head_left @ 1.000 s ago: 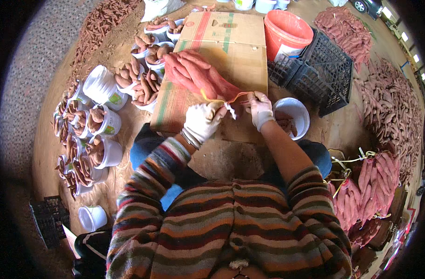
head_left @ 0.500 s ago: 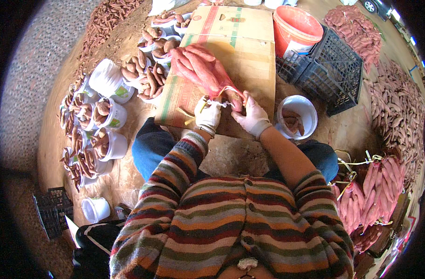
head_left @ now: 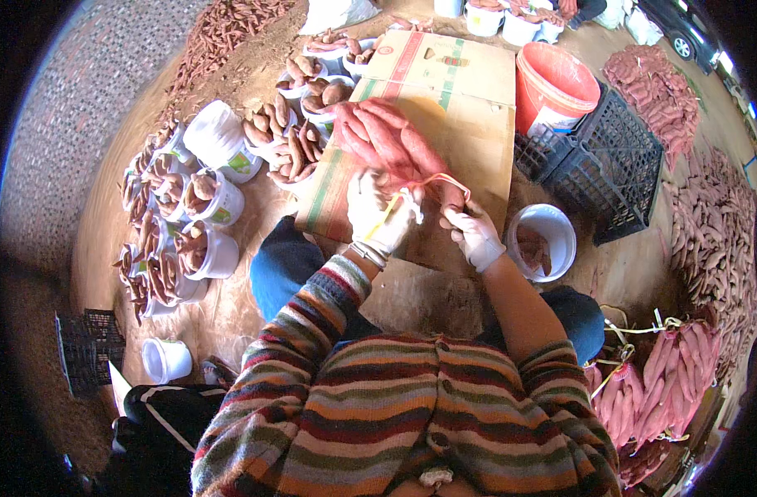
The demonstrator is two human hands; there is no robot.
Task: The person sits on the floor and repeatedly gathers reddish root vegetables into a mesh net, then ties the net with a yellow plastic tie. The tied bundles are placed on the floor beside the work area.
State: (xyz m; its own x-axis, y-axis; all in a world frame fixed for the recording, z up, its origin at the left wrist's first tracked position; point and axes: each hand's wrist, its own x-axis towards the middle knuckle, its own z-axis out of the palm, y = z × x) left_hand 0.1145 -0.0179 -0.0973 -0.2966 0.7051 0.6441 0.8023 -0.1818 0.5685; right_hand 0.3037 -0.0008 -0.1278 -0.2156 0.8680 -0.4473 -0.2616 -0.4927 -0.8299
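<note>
A red mesh bag of sweet potatoes (head_left: 383, 137) lies on a flattened cardboard sheet (head_left: 482, 141). My left hand (head_left: 377, 214), in a white glove, is closed on the bag's near end, beside white and yellow ties (head_left: 403, 201). My right hand (head_left: 474, 236), also gloved, grips a single sweet potato (head_left: 451, 195) at the bag's mouth, where an orange-red edge loops around it. A white bucket (head_left: 569, 244) holding a few sweet potatoes stands just right of my right hand.
White buckets of sweet potatoes (head_left: 213, 248) line the left. A red bucket (head_left: 552, 83) and black crates (head_left: 610, 174) stand at right, with loose piles (head_left: 710, 240) and filled mesh bags (head_left: 660, 381) beyond. Another person (head_left: 594, 10) is partly visible at the back.
A second ago both hands held the ties; since then my right hand has moved down onto a sweet potato at the opened bag mouth. The view has shifted.
</note>
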